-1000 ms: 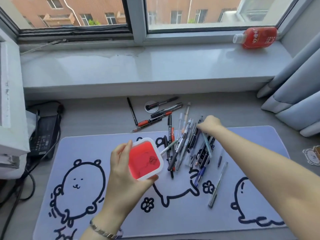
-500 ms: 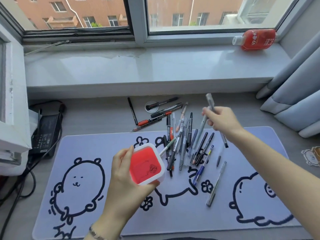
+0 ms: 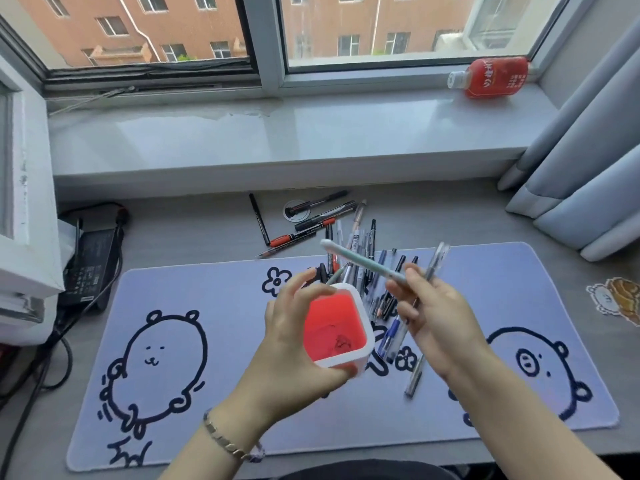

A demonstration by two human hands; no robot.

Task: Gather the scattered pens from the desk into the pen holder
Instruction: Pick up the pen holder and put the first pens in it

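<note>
My left hand [image 3: 294,344] grips a square pen holder [image 3: 360,308], white outside and red inside, and holds it above the desk mat with its mouth facing me. Just to its right, my right hand [image 3: 436,313] is shut on two pens: a pale green pen [image 3: 360,259] that points up and left over the holder's far rim, and a clear grey pen [image 3: 437,259] that points up and right. A heap of several pens [image 3: 363,244] lies behind both hands, on the mat and the desk. More pens [image 3: 391,336] lie below my right hand.
The lilac desk mat [image 3: 207,292] with bear drawings covers the desk front. A red bottle [image 3: 491,77] lies on the windowsill. A black power brick [image 3: 90,261] with cables sits at the left. Grey curtains [image 3: 588,168] hang at the right.
My right hand lifted two pens off the heap and brought them down and left, close beside the holder. My left hand raised the holder and shifted it right towards the pens.
</note>
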